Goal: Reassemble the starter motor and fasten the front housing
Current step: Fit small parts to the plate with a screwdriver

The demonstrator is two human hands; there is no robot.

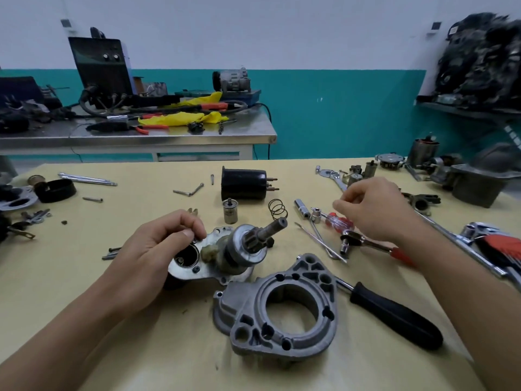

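The starter motor body (225, 255) lies on the yellow table, its pinion gear and shaft (270, 228) pointing up and right, with grease on the fork beside it. My left hand (158, 249) grips the body's plate at its left, thumb and fingers on the rim above a round opening. The grey front housing (282, 309) lies loose in front of the motor. My right hand (375, 208) hovers with curled fingers over the red-handled screwdriver (339, 221) and ratchet (363, 241); whether it holds anything is hidden.
A black solenoid (244, 183), plunger (230, 211) and spring (277, 209) lie behind the motor. A black-handled screwdriver (394, 314) lies to the right of the housing. Sockets, wrenches, bolts and other motor parts litter the table's left and right edges.
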